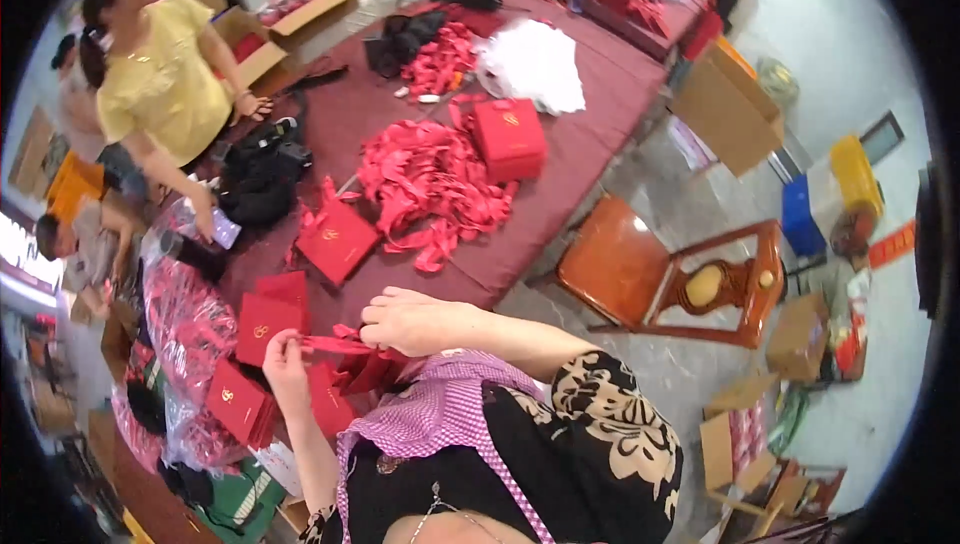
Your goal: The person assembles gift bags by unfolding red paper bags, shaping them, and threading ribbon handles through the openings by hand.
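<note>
The person's left hand (286, 360) pinches a red ribbon (328, 344) stretched toward the curled right hand (418, 326), whose grip is unclear; a ribbon heap (430, 179) lies beyond.

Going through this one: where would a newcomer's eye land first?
Probably on the big tangled heap of red ribbons in the middle of the dark red tablecloth, with a crumpled white bundle standing out beyond it. Nearer the wearer, a red ribbon runs from the pinched left hand toward the right hand. To the right of the table, a glossy wooden chair also catches the eye.
</note>
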The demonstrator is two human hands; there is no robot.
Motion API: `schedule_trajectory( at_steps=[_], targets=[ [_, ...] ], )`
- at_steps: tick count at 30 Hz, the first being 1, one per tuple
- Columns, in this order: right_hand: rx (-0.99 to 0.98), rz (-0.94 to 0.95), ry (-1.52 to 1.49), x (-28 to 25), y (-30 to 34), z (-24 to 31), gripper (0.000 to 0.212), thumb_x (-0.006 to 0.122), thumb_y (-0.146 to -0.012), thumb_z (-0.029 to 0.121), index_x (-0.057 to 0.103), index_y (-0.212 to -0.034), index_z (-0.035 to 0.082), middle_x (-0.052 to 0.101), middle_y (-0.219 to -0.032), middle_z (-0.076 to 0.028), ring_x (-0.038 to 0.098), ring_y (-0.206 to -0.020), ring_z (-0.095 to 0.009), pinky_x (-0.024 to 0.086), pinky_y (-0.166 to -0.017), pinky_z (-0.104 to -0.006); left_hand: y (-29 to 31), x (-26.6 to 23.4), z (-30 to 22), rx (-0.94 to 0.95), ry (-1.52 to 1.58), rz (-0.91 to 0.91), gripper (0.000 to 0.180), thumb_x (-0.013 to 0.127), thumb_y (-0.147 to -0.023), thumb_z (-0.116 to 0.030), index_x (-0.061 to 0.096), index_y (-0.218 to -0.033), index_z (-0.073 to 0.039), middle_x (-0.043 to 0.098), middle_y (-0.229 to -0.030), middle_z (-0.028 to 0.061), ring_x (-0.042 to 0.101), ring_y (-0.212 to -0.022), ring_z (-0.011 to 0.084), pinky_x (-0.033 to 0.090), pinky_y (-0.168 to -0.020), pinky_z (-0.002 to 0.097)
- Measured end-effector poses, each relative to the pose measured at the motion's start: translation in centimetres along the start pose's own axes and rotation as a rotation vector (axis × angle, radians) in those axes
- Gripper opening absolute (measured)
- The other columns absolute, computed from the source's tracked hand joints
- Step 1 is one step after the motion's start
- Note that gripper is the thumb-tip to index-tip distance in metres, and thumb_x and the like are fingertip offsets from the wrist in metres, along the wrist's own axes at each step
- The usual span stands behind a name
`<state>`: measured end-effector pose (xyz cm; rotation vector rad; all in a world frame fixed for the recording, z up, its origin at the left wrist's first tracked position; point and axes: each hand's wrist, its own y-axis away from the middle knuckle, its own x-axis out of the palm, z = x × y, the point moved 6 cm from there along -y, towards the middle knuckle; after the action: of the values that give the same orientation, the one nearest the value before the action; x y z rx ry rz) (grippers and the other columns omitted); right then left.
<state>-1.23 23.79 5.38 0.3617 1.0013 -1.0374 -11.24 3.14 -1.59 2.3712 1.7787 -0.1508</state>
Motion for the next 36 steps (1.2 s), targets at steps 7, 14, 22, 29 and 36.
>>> schedule_trajectory(
  at_steps=[7,14,22,29,36],
  targets=[
    [0.053,0.009,0.016,0.0,-1.1,-2.0,0.010,0.062,-0.077,0.014,0.059,-0.086,0.011,0.054,-0.088,-0.007,0.053,-0.094,-0.026,0.041,-0.082,-0.0381,4.5,3.1,-6.5,0.549,-0.498,0.023,0.013,0.062,-0.079,-0.003,0.063,-0.092,-0.003,0.054,-0.091,0.0121,0.053,-0.087,0.0272,0.045,-0.075,0.0347],
    [0.006,-0.026,-0.069,0.3,-2.7,-3.0,0.013,0.063,-0.077,0.014,0.060,-0.089,0.009,0.057,-0.090,-0.011,0.056,-0.092,-0.031,0.044,-0.080,-0.0407,5.6,5.5,-4.0,0.570,-0.640,0.219,0.013,0.068,-0.070,-0.002,0.064,-0.082,0.001,0.056,-0.086,0.0119,0.052,-0.085,0.0292,0.042,-0.075,0.0376],
    [0.248,-0.671,-0.024,2.1,0.7,-5.2,0.037,0.076,-0.066,0.029,0.057,-0.091,0.008,0.056,-0.095,-0.009,0.052,-0.097,-0.030,0.039,-0.083,-0.0417,3.0,4.0,-0.2,0.561,-0.562,0.098,0.009,0.063,-0.076,-0.003,0.057,-0.080,0.001,0.057,-0.087,0.0144,0.052,-0.082,0.0331,0.042,-0.073,0.0418],
    [0.363,-0.623,0.094,4.4,4.1,-4.0,0.038,0.075,-0.064,0.026,0.057,-0.091,0.005,0.049,-0.109,-0.013,0.046,-0.102,-0.032,0.038,-0.087,-0.0416,2.0,6.5,0.0,0.551,-0.587,0.257,0.007,0.060,-0.079,-0.002,0.057,-0.084,0.002,0.058,-0.087,0.0143,0.052,-0.082,0.0330,0.042,-0.073,0.0409],
    [0.473,-0.865,0.062,5.0,6.9,-5.0,0.016,0.065,-0.067,0.014,0.057,-0.078,0.008,0.052,-0.092,-0.009,0.049,-0.090,-0.028,0.039,-0.076,-0.0397,1.1,8.7,0.1,0.623,-0.698,0.375,0.007,0.060,-0.079,-0.004,0.057,-0.081,0.002,0.058,-0.087,0.0139,0.052,-0.083,0.0323,0.042,-0.075,0.0407]
  ],
)
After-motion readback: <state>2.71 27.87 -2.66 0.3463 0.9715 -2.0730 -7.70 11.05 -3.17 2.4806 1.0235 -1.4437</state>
